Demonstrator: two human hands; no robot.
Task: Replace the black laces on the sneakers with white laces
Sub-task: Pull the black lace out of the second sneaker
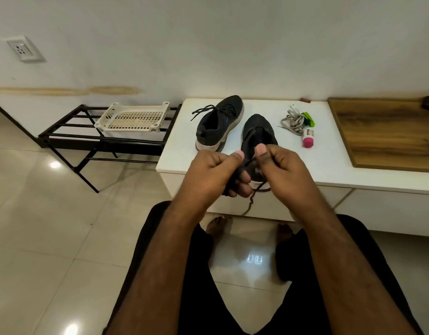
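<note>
The white table (pixel 257 165) carries two dark sneakers. The far sneaker (pixel 218 124), at its back left, keeps its black lace. The near sneaker (pixel 258 139) points away from the person, heel at the front edge, just behind both hands. The left hand (pixel 208 172) and right hand (pixel 283 170) pinch a black lace (pixel 253 197) between them. The white laces (pixel 293 122) lie at the table's back, nearer the right hand.

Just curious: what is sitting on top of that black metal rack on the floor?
A white perforated plastic tray rests on the black metal rack's top bars. It looks empty; the bars under it are partly hidden.
</note>
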